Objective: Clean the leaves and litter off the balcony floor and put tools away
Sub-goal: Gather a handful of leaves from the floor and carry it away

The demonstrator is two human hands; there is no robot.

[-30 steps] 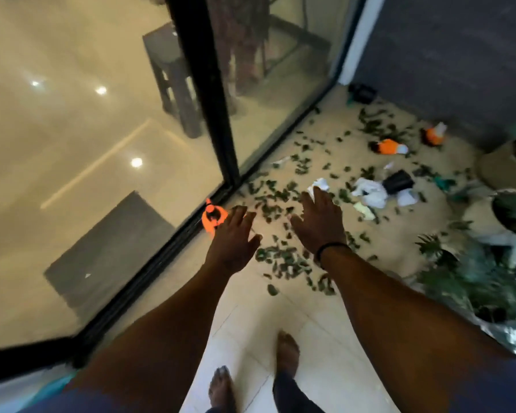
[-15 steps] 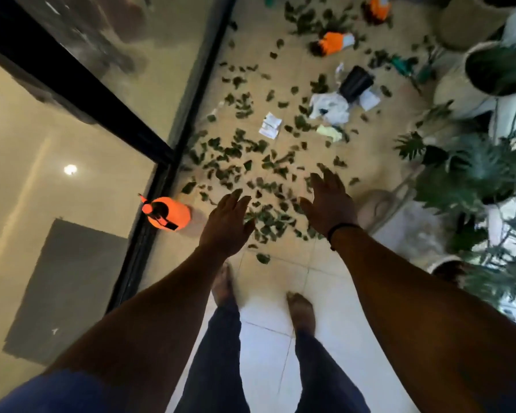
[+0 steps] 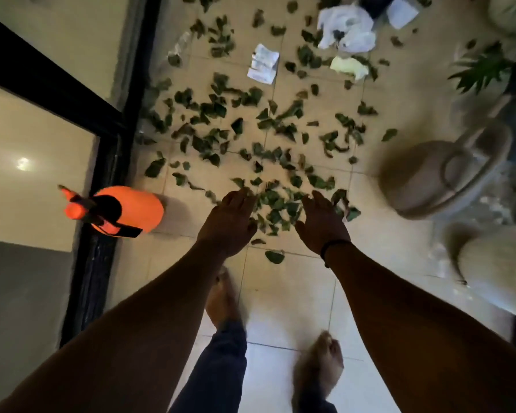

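Reaching left hand (image 3: 227, 223) and right hand (image 3: 321, 223), both relaxed and seemingly holding nothing, over near leaves (image 3: 276, 204); orange sprayer (image 3: 122, 211) lying left.

Dim, motion-blurred edges, glare spot on glass (image 3: 22, 163)

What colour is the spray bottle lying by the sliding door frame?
The spray bottle is bright orange with a black neck and strap, seen in the head view.

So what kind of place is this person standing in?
Most likely a home balcony: a tiled floor littered with green leaves, potted plants along one side, and a black-framed glass door opening onto a lit room.
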